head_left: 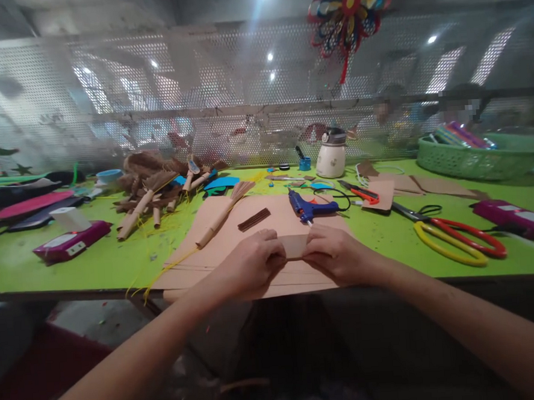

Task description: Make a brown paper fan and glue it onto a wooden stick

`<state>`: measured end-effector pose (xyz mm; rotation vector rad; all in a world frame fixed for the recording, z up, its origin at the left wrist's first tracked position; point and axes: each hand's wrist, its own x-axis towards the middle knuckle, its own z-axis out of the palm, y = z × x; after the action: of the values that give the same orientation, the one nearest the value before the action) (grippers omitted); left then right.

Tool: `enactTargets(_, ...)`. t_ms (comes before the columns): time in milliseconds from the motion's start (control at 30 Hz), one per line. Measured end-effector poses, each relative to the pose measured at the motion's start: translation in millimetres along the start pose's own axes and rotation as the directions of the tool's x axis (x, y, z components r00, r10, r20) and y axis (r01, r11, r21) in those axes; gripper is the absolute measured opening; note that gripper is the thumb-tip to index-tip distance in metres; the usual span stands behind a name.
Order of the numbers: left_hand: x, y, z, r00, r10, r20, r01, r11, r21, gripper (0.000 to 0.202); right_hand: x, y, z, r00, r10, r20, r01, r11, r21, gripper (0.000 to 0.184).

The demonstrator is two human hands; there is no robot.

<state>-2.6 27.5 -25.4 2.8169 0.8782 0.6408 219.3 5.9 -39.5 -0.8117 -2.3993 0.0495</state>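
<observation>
A small strip of brown paper [294, 246] is stretched between my two hands, low over the front of the table. Its left end is pinched by my left hand [256, 255], its right end by my right hand [333, 250]. Under them lie large sheets of brown paper [214, 227] at the table edge. Just beyond my hands rests a dark brown pleated paper piece [254, 219]. A blue glue gun [313, 208] lies on its side past my right hand. To the left is a rolled paper tube with a fringed end [223, 218].
Large scissors with red and yellow handles [459, 236] lie at the right, near an orange-handled cutter [361, 193]. A green basket [468, 163] and a white jug [331, 157] stand farther back. Paper tubes [136, 214] and a purple box [73, 241] occupy the left of the green table [388, 253].
</observation>
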Motion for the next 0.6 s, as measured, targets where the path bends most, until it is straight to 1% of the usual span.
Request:
enactTargets(100, 1, -5, 0.5, 0.996, -0.077, 0.053, 0.081, 0.993, -0.082, 0.016, 2, -1, -4, 0.997, 0.075, 0.030, -0.077, 0.994, 0.080, 0.017)
enactTargets(200, 3, -6, 1.3, 0.991, -0.110, 0.078, 0.117, 0.990, -0.081, 0.020, 7, -4, -9, 0.980, 0.176, 0.092, -0.185, 0.977, 0.102, 0.015)
enactTargets(300, 5, -4, -0.1, 0.984, -0.153, 0.089, 0.157, 0.987, -0.045, 0.021, 11, -6, -13, 0.939, 0.305, 0.156, -0.323, 0.941, 0.101, 0.014)
enactTargets(400, 7, -2, -4.5, 0.970, -0.190, 0.150, 0.199, 0.979, -0.046, 0.020, 16, -3, -14, 0.890, 0.398, 0.223, -0.429, 0.896, 0.113, 0.014)
enactTargets(500, 11, -2, -9.2, 0.957, -0.183, 0.224, 0.206, 0.975, -0.086, 0.019, 21, 4, -16, 0.854, 0.428, 0.297, -0.470, 0.878, 0.088, 0.012)
enactTargets(600, 17, -5, -11.1, 0.945, -0.167, 0.281, 0.197, 0.977, -0.082, 0.017, 28, 11, -19, 0.829, 0.403, 0.387, -0.468, 0.880, 0.086, 0.011)
